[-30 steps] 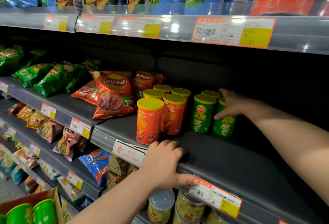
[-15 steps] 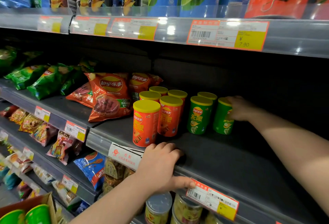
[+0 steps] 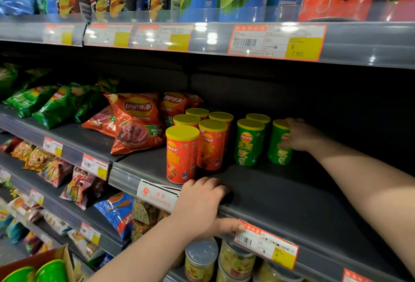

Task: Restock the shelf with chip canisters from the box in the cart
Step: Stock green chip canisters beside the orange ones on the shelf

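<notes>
Right hand: our right hand point(image 3: 299, 137) holds the end green canister point(image 3: 278, 147), fingers curled over its yellow lid and far side, thumb on the front label.
Left hand: our left hand point(image 3: 202, 207) grips the shelf lip point(image 3: 124, 177), fingers hooked over the top and thumb laid along the rail towards the price label point(image 3: 266, 247). It carries no stock.
Task item position: the end green canister stands upright on the shelf point(image 3: 303, 203), rightmost of its group and just beside the neighbouring green canister point(image 3: 249, 142). A rear green canister point(image 3: 258, 118) stands behind that one. More green lids show in the box point(image 3: 33, 261) at near left. We cannot see the cart.
Risk, tipping: the canisters are tall and narrow. We judge that a push to the left would topple the neighbour, which could then fall against the orange canisters point(image 3: 182, 153).
Risk, release: a finger catching the lid on the way off could tilt the canister towards us.
Risk, left hand: its fingertips lie just in front of the nearest orange canister, so a forward slip would strike it.
Edges: the shelf lip bounds the near side. The upper shelf point(image 3: 370, 44) overhangs and limits lift height.
Open room: bare shelf lies right of, and nearer than, the green canisters. To the left, the Lay's bags point(image 3: 137, 122) crowd the orange canisters.
</notes>
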